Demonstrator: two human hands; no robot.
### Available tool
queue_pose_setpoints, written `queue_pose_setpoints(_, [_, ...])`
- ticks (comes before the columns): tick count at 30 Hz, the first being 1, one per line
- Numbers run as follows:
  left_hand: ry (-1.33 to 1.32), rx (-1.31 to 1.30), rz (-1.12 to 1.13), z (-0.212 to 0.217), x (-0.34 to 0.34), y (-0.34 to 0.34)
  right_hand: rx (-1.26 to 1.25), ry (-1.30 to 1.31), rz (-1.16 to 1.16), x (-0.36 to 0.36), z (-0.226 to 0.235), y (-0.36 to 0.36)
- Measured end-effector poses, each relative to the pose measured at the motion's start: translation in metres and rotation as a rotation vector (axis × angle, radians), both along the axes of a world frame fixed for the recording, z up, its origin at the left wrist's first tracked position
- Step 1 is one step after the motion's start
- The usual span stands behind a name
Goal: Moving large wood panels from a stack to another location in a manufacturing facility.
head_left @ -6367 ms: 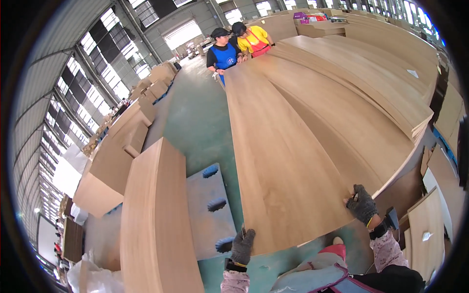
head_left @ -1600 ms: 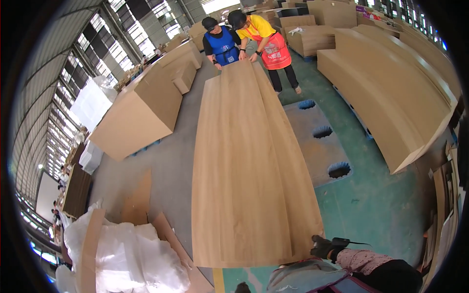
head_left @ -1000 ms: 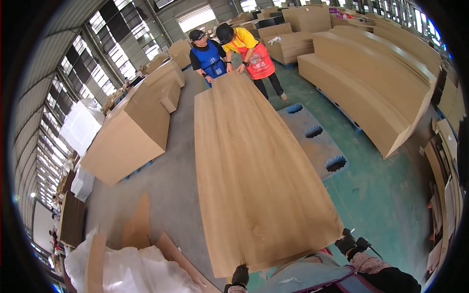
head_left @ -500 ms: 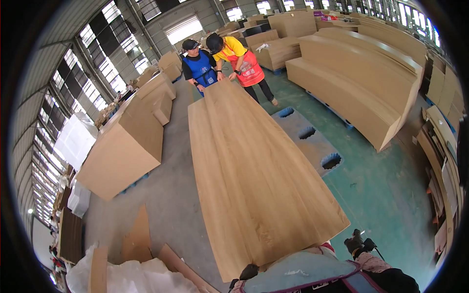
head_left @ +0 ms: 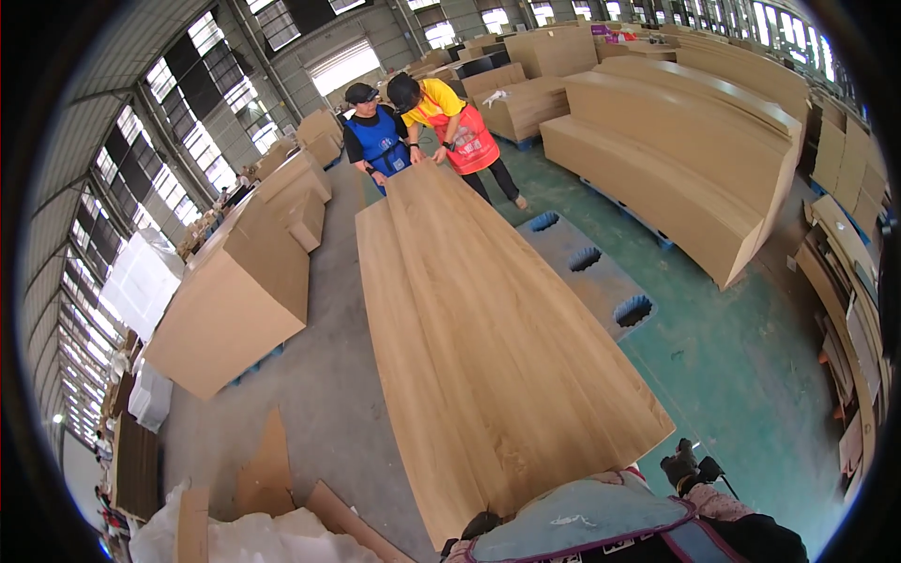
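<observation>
A long wood-grain panel point(head_left: 497, 347) stretches away from my body. Along its left side shows another strip of the same wood point(head_left: 394, 328), its far end set back nearer to me. My left hand point(head_left: 483, 524), in a dark glove, is at the near edge of the panels; my apron point(head_left: 582, 516) partly covers it and its fingers are hidden. Out to the right of the near corner, apart from the panel, is my right hand point(head_left: 679, 464), also dark-gloved. Its fingers are curled, with a small dark object point(head_left: 710, 469) beside it that I cannot make out.
Two people, one in a blue apron point(head_left: 380, 141) and one in a red apron point(head_left: 474, 141), touch the panel's far end. A pallet point(head_left: 605, 272) lies at the right. Stacked boards point(head_left: 657, 155) and a big stack point(head_left: 244, 291) flank the aisle; cardboard and plastic wrap point(head_left: 272, 535) lie lower left.
The whole view has shifted slightly, so the far end of the panel and the two people appear a little lower and further left. Both my hands stay in nearly the same places.
</observation>
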State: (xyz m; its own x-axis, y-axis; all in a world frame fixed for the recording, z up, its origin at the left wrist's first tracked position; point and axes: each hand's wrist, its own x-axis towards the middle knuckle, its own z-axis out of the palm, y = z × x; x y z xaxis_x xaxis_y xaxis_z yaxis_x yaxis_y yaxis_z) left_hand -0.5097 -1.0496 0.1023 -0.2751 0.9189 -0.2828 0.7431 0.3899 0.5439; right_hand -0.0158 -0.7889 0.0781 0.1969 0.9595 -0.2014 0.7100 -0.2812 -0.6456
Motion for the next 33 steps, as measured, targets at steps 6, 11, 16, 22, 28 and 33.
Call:
queue_pose_setpoints(6, [0.008,0.001,0.087,0.003,0.005,-0.015,-0.066,0.032,0.041,-0.026,0.065,0.007])
queue_pose_setpoints(11, [0.016,0.006,0.154,0.006,0.01,-0.024,-0.124,0.058,0.039,-0.028,0.066,0.011])
queue_pose_setpoints(16, [0.025,0.013,0.213,0.006,0.013,-0.029,-0.13,0.009,0.042,-0.027,0.058,0.013])
queue_pose_setpoints(22, [0.038,0.023,0.274,0.006,0.014,-0.034,-0.151,0.048,0.019,-0.023,0.046,0.014])
queue_pose_setpoints(28, [0.056,0.034,0.336,0.006,0.016,-0.04,-0.13,0.022,0.027,-0.017,0.035,0.011])
queue_pose_setpoints(33, [0.071,0.045,0.393,0.006,0.018,-0.047,-0.101,0.019,0.044,-0.017,0.038,0.007])
